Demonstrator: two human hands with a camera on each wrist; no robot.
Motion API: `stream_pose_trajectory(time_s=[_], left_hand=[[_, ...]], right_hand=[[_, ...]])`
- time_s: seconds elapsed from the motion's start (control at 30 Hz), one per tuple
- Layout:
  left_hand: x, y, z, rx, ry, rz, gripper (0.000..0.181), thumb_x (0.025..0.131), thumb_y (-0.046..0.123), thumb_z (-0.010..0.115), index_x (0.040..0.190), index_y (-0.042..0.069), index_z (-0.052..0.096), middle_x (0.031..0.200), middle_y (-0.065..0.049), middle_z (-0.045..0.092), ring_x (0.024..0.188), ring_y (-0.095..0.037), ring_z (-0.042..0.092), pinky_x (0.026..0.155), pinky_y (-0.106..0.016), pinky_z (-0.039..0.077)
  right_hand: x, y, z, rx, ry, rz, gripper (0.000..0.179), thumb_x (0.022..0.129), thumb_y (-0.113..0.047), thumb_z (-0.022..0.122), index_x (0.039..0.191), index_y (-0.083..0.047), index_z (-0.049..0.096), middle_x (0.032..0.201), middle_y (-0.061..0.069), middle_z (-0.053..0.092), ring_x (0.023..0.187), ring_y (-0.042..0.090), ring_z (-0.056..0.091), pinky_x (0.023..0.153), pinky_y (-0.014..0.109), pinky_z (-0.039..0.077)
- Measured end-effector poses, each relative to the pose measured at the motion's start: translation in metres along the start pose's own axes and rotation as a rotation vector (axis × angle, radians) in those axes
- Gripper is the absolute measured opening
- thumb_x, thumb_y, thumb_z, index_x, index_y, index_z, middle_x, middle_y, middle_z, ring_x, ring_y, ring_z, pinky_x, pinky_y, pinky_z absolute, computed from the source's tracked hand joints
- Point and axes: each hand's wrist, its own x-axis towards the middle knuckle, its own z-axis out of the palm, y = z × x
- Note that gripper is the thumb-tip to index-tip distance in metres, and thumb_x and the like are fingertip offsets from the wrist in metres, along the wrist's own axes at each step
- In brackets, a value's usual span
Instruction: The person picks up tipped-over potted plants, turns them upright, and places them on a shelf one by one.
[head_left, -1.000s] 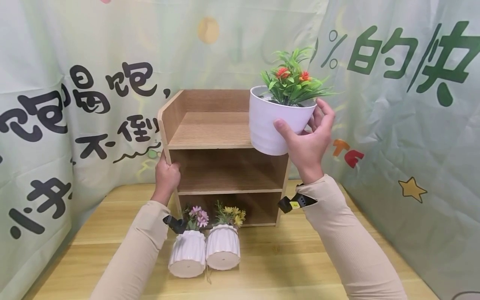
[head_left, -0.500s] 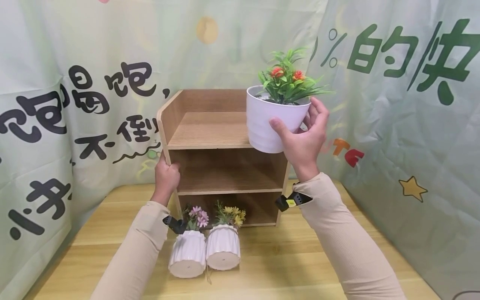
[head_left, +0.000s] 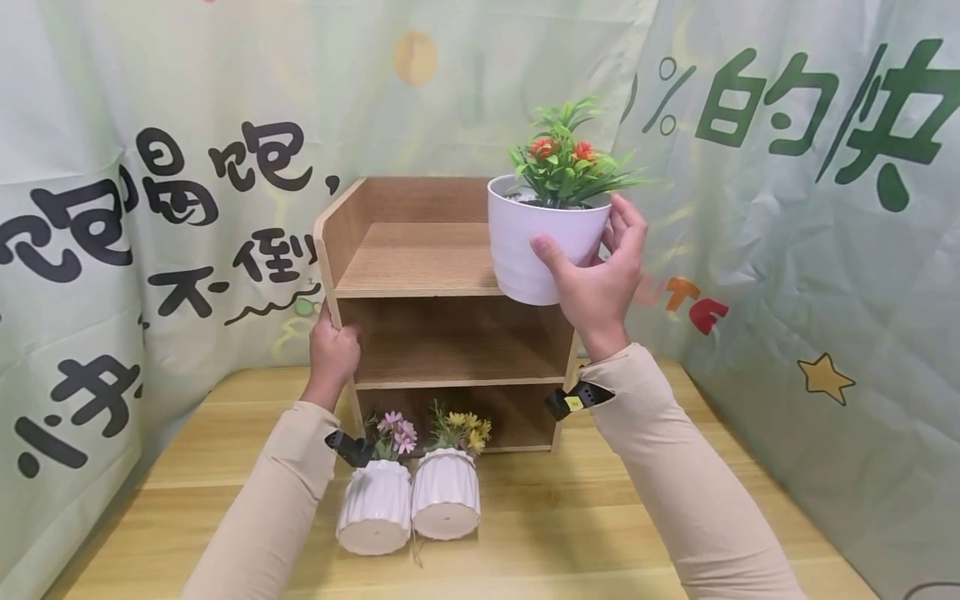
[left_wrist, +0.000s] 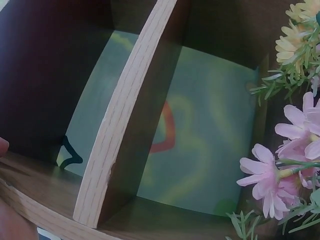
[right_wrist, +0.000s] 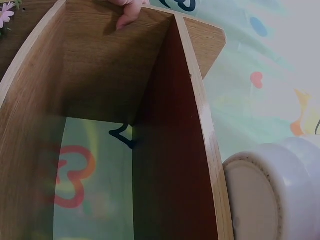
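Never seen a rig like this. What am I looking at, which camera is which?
There is no robot here, just a person's bare left hand and right hand. The head view comes from a camera worn on the head, looking forward and down. The other two views come from the left camera and right camera, worn on the wrists. Both look into the wooden shelf from different angles.

The shelf stands on the table. In front of it, the pink-flowered pot and yellow-flowered pot lie on their sides. The right hand holds the red-flowered pot roughly upright by the shelf's top; whether the two touch is unclear. The left hand grips the shelf's left side.
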Motion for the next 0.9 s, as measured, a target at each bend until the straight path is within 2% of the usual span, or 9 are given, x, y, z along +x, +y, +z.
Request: stream_pose_trajectory(time_s=[0.2, 0.5, 0.63, 0.73, 0.9], left_hand=[[0.000, 0.000, 0.000, 0.005, 0.000, -0.005, 0.059, 0.081, 0.002, 0.049, 0.140, 0.002, 0.045, 0.128, -0.031, 0.054, 0.116, -0.042, 0.049, 0.103, -0.053, 0.034], [-0.001, 0.001, 0.000, -0.017, -0.001, -0.023, 0.055, 0.081, 0.003, 0.050, 0.136, 0.002, 0.048, 0.125, -0.030, 0.055, 0.108, -0.039, 0.049, 0.101, -0.053, 0.035], [-0.002, 0.001, -0.001, -0.012, -0.003, -0.035, 0.056, 0.082, 0.003, 0.050, 0.138, 0.003, 0.047, 0.126, -0.030, 0.055, 0.109, -0.039, 0.049, 0.101, -0.054, 0.035], [-0.002, 0.002, -0.001, -0.009, -0.005, -0.029, 0.056, 0.082, 0.002, 0.050, 0.138, 0.002, 0.046, 0.126, -0.030, 0.055, 0.109, -0.039, 0.049, 0.101, -0.054, 0.035], [-0.002, 0.002, 0.000, -0.003, -0.005, -0.028, 0.056, 0.082, 0.002, 0.049, 0.138, 0.002, 0.046, 0.124, -0.030, 0.055, 0.110, -0.040, 0.049, 0.101, -0.053, 0.035]], right_hand=[[0.000, 0.000, 0.004, -0.024, 0.023, 0.000, 0.084, 0.065, -0.026, 0.089, 0.134, -0.005, 0.045, 0.130, 0.008, 0.059, 0.108, 0.018, 0.058, 0.093, 0.032, 0.047], [-0.003, 0.003, 0.011, -0.065, 0.044, -0.039, 0.083, 0.067, -0.025, 0.088, 0.134, -0.003, 0.045, 0.133, 0.008, 0.053, 0.116, 0.017, 0.055, 0.097, 0.031, 0.045], [-0.005, 0.008, 0.015, -0.076, 0.058, -0.100, 0.082, 0.068, -0.026, 0.087, 0.134, -0.002, 0.045, 0.134, 0.007, 0.053, 0.115, 0.013, 0.055, 0.097, 0.029, 0.044], [-0.007, 0.011, 0.017, -0.131, 0.076, -0.156, 0.082, 0.070, -0.030, 0.086, 0.135, -0.002, 0.045, 0.136, 0.006, 0.052, 0.116, 0.011, 0.052, 0.097, 0.029, 0.042], [-0.009, 0.015, 0.020, -0.202, 0.108, -0.241, 0.081, 0.072, -0.035, 0.083, 0.135, -0.002, 0.045, 0.139, 0.012, 0.049, 0.129, 0.010, 0.041, 0.105, 0.031, 0.033]])
